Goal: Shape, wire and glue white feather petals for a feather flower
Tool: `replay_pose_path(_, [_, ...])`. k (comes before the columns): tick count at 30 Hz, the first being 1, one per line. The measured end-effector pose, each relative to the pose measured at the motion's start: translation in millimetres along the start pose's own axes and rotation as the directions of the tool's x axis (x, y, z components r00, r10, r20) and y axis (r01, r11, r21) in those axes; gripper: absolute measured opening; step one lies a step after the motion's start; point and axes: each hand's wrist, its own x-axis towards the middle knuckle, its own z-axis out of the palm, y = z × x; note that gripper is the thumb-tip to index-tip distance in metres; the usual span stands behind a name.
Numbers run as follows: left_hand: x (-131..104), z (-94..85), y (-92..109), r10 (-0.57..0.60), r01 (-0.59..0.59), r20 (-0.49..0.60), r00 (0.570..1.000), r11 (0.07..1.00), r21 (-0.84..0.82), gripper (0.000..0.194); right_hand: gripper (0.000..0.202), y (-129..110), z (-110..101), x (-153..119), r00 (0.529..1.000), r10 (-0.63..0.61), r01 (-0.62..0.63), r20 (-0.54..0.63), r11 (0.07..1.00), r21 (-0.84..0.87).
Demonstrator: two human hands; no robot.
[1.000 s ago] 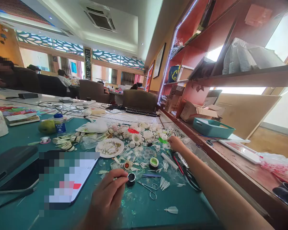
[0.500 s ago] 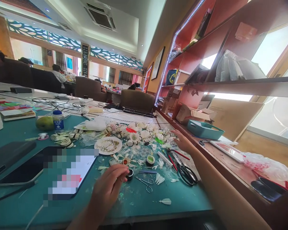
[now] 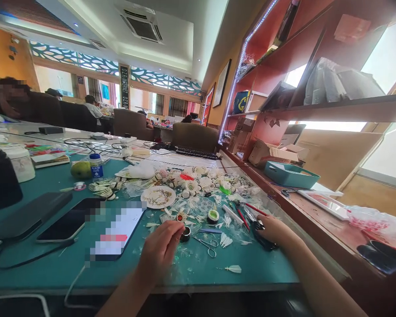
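Observation:
My left hand (image 3: 161, 244) hovers over the green mat, fingers pressed together in a pinch; whatever they hold is hidden. Just right of its fingertips stands a small dark open jar (image 3: 185, 234). My right hand (image 3: 273, 229) has its fingers closed on the black handles of large scissors (image 3: 263, 240), which lie on the mat. Beside them are red-handled pliers (image 3: 242, 215). Between the hands lie small silver scissors (image 3: 207, 245), a blue-grey strip (image 3: 210, 230), white trimmed feathers (image 3: 225, 240) and a jar with green contents (image 3: 213, 215). One single feather (image 3: 233, 269) lies near the front edge.
Shuttlecocks (image 3: 198, 180) are heaped behind, next to a white plate (image 3: 158, 197) of thin strands. Phones (image 3: 69, 220), a blue-capped bottle (image 3: 96, 166) and a green fruit (image 3: 81, 169) stand left. A shelf with a teal basket (image 3: 292, 176) borders the right. Other people sit farther back.
My right hand has come back from beside the shuttlecock heap to the large scissors' handles. My left hand stays pinched near the dark jar. The view has turned slightly left.

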Motion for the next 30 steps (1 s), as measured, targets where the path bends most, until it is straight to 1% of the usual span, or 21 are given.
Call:
replay_pose_path(6, [-4, -0.3, -9, -0.092, 0.102, -0.106, 0.99, 0.99, 0.095, 0.022, 0.031, -2, 5, 3, 0.997, 0.07, -0.072, 0.038, 0.995, 0.067])
replay_pose_path(10, [-4, -0.7, -10, -0.102, 0.116, -0.12, 0.988, 0.987, 0.111, 0.021, 0.027, 9, -2, 2, 0.995, 0.097, -0.096, 0.001, 0.981, 0.168])
replay_pose_path(13, [-4, -0.1, -8, -0.097, 0.111, -0.109, 0.989, 0.986, 0.125, 0.018, 0.025, 21, -13, 1, 0.988, 0.131, -0.101, -0.083, 0.951, 0.293])
replay_pose_path(15, [-6, 1.5, -8, -0.088, 0.101, -0.097, 0.991, 0.984, 0.145, 0.017, 0.027, 27, -19, 2, 0.974, 0.147, -0.066, -0.17, 0.911, 0.406])
replay_pose_path(17, [-7, 2.9, -9, -0.076, 0.091, -0.087, 0.993, 0.979, 0.181, 0.015, 0.029, 27, -22, 2, 0.944, 0.167, 0.008, -0.283, 0.849, 0.528])
replay_pose_path(20, [-6, -1.7, -16, -0.102, 0.128, -0.106, 0.989, 0.951, 0.283, 0.016, 0.045, 18, -18, 5, 0.874, 0.222, 0.168, -0.433, 0.698, 0.696])
replay_pose_path(21, [-3, -6.6, -20, -0.128, 0.162, -0.123, 0.984, 0.931, 0.328, 0.017, 0.051, 13, -14, 6, 0.855, 0.241, 0.218, -0.459, 0.636, 0.74])
replay_pose_path(23, [8, -22.6, -30, -0.197, 0.245, -0.154, 0.968, 0.872, 0.425, 0.022, 0.05, 2, -4, 8, 0.838, 0.271, 0.291, -0.473, 0.512, 0.808])
replay_pose_path(25, [23, -44.5, -43, -0.29, 0.307, -0.118, 0.95, 0.789, 0.532, 0.025, 0.037, -8, 9, 12, 0.835, 0.297, 0.329, -0.463, 0.407, 0.852])
replay_pose_path(26, [33, -56.3, -49, -0.348, 0.315, -0.06, 0.935, 0.745, 0.587, 0.024, 0.033, -12, 16, 14, 0.831, 0.313, 0.345, -0.46, 0.36, 0.867])
replay_pose_path(27, [42, -67.6, -56, -0.41, 0.318, -0.007, 0.912, 0.698, 0.642, 0.025, 0.03, -16, 22, 16, 0.824, 0.329, 0.363, -0.46, 0.317, 0.876])
replay_pose_path(28, [51, -77.7, -62, -0.477, 0.317, 0.043, 0.878, 0.646, 0.694, 0.026, 0.029, -19, 27, 18, 0.816, 0.343, 0.384, -0.464, 0.277, 0.881])
replay_pose_path(30, [67, -92.6, -76, -0.605, 0.308, 0.113, 0.788, 0.547, 0.779, 0.028, 0.031, -22, 34, 21, 0.792, 0.366, 0.441, -0.489, 0.21, 0.872])
